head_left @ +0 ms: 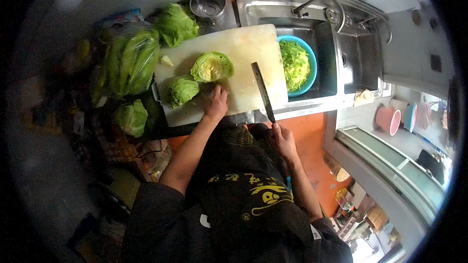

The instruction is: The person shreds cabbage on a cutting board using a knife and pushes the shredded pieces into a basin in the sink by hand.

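Knife point(262, 85) is gripped in my closed right hand point(283, 142), blade over the cutting board point(253, 44). My left hand point(217, 102) curls loosely near 2 cabbage pieces point(212, 67); I cannot tell if it holds anything. Shredded greens point(294, 65) fill the blue bowl point(314, 63).

There are four cabbages point(212, 67), whole or cut, one knife point(262, 87), one board point(246, 44)

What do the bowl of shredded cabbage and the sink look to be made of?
Bowl: probably plastic, smooth finish, judging by its even, opaque turquoise rim.

Sink: looks like stainless steel, fairly glossy, from the grey metallic sheen and bright reflections.
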The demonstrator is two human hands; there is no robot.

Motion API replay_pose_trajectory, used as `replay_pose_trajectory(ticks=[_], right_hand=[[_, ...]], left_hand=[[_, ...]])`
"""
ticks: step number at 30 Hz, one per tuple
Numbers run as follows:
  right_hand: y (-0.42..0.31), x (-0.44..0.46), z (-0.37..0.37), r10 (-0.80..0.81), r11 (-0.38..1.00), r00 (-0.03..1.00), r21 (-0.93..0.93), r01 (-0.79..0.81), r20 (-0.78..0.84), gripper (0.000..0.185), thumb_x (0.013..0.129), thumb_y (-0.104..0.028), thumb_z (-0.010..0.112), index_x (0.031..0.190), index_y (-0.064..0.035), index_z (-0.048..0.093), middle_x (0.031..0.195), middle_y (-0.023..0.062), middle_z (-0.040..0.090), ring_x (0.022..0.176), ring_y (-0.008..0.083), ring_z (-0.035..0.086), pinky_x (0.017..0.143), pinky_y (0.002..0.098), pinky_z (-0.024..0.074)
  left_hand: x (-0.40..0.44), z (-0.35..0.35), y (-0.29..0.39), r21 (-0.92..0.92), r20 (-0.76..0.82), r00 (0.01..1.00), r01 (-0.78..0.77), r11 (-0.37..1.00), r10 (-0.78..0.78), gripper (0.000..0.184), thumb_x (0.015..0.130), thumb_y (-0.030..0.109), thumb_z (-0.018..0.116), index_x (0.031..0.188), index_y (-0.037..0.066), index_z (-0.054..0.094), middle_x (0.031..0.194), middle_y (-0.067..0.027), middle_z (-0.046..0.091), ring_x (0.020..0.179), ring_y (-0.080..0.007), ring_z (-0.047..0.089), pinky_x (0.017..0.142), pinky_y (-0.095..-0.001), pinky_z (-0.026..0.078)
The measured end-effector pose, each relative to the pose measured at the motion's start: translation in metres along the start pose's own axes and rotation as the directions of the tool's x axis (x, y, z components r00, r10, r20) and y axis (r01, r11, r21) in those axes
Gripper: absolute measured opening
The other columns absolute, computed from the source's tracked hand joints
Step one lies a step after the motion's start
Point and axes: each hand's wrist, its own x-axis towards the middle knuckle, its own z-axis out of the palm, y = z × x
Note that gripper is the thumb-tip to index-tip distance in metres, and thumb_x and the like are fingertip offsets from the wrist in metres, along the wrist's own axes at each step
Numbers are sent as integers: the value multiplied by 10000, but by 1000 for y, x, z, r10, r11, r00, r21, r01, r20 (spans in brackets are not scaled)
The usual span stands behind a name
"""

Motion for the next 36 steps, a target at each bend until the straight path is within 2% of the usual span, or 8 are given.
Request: replay_pose_trajectory(ticks=[5,7,12,18,21,23,27,36], right_hand=[[4,2,0,67,992,997,103,-71,42,422,1058,-331,486,1176,31,667,771,45,631,754,96,536,693,307,485],[-10,-2,-3,15,997,1000,69,-16,10,476,1057,-399,481,812,0,564,684,-27,485,639,70,421,553,269,353],[9,3,-9,127,987,991,90,-130,40,447,1061,-345,488,1147,56,664,836,40,636,812,93,545,733,288,477],[-2,-2,-15,61,997,998,53,-61,17,438,1064,-349,479,1109,50,655,820,21,617,785,97,526,709,282,464],[-4,-3,-13,64,996,998,62,-63,-21,507,1049,-456,473,750,-48,500,658,-47,395,612,70,353,536,273,291],[-2,-5,-12,46,986,998,159,-40,-35,511,1045,-466,477,755,-46,497,667,-42,391,618,70,349,537,271,292],[-9,-5,-13,129,986,991,110,-126,-24,444,1059,-357,495,1143,46,664,757,-24,534,708,79,452,635,266,410],[4,-5,-16,105,988,994,110,-104,-10,468,1053,-377,498,1196,42,652,825,38,628,805,93,540,743,280,480]], left_hand=[[-2,-26,-16,44,-89,994,74,996,-70,233,805,48,642,1028,31,579,1007,-180,555,914,-395,605,747,-475,521],[22,-68,-22,-50,-383,916,108,993,-119,185,793,32,643,964,34,572,924,-170,568,803,-346,618,694,-431,514],[61,-128,-131,-143,-274,671,680,720,-689,185,828,73,692,895,37,524,818,-117,575,758,-261,595,709,-372,478],[55,-88,-181,-253,-345,728,535,806,-592,278,883,97,693,1126,26,577,905,-129,585,816,-280,593,763,-404,487],[39,-101,-127,-9,-397,810,466,885,-431,404,910,149,700,1256,23,533,1001,-122,598,896,-268,594,820,-387,487],[25,-74,-72,-544,-325,686,427,723,-650,474,924,214,701,1297,22,481,1135,-123,584,1002,-248,582,875,-409,483],[39,-30,13,-817,400,251,533,-220,-881,656,901,296,741,1390,16,405,1359,-134,505,1220,-266,524,1018,-462,433],[92,4,-17,-860,258,334,506,-59,-907,692,810,345,833,1312,-16,523,1275,-137,602,1181,-250,570,1045,-412,413]])
